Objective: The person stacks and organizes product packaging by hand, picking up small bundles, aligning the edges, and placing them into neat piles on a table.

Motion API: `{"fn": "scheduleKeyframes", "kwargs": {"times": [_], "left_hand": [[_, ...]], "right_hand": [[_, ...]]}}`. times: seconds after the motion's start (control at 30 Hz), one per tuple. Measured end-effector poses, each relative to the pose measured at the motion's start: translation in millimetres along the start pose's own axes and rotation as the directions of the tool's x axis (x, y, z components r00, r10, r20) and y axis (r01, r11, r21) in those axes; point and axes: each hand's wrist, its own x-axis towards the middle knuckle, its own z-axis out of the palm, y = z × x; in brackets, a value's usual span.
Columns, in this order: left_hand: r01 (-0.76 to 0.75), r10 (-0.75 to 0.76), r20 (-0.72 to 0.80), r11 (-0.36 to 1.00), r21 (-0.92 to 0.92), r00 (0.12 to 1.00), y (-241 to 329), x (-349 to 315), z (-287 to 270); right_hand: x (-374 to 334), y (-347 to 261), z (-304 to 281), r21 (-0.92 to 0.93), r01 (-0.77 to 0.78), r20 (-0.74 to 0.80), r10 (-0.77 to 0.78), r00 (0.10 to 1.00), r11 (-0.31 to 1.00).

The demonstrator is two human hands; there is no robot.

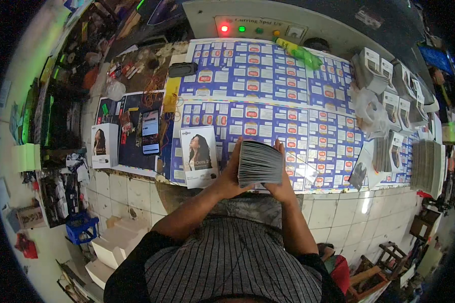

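Between my two hands stands a thick stack of printed cards (260,162), its many grey edges facing up. My left hand (230,177) presses along the stack's left side, fingers wrapped round it. On the opposite side my right hand (284,183) grips it, thumb near the lower edge. The stack is held over the front of a table covered with blue printed sheets (288,111). Just left of my left hand lies a white printed card (199,157) with a picture of a person with long dark hair.
A phone (150,132) and an upright stack of similar cards (104,146) are at the left. More card stacks (389,96) crowd the right, beside a crumpled clear plastic bag (369,112). A green bottle (306,56) lies at the back, before a panel with lit lamps (233,29).
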Motion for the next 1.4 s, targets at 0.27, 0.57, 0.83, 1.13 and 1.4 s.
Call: {"fn": "scheduleKeyframes", "kwargs": {"times": [0.27, 0.57, 0.83, 1.13, 1.4], "left_hand": [[0.044, -0.061, -0.072, 0.976, -0.211, 0.996, -3.2, -0.4, 3.3], [0.145, -0.139, -0.061, 0.984, 0.106, 0.988, 6.9, 15.7, -17.0], [0.28, -0.33, -0.103, 0.9, -0.334, 0.938, 6.6, 54.0, -12.3], [0.5, -0.576, 0.078, 0.624, -0.601, 0.813, -5.1, 85.8, -15.4], [0.667, -0.775, -0.002, 0.544, -0.509, 0.631, -48.1, 116.1, -20.5]], "right_hand": [[-1.3, 6.9, 1.3, 0.164, -0.127, 0.011, 0.127, 0.992, 0.978], [12.8, 15.5, -23.6, -0.306, 0.022, 0.077, 0.002, 0.997, 0.952], [32.2, -0.4, -23.5, 0.211, -0.201, 0.038, 0.198, 0.979, 0.957], [46.9, 2.7, -33.1, 0.372, -0.413, 0.004, 0.443, 0.896, 0.831], [138.4, 6.6, 0.1, -0.841, 0.155, -0.002, -0.289, 0.957, 0.518]]}}
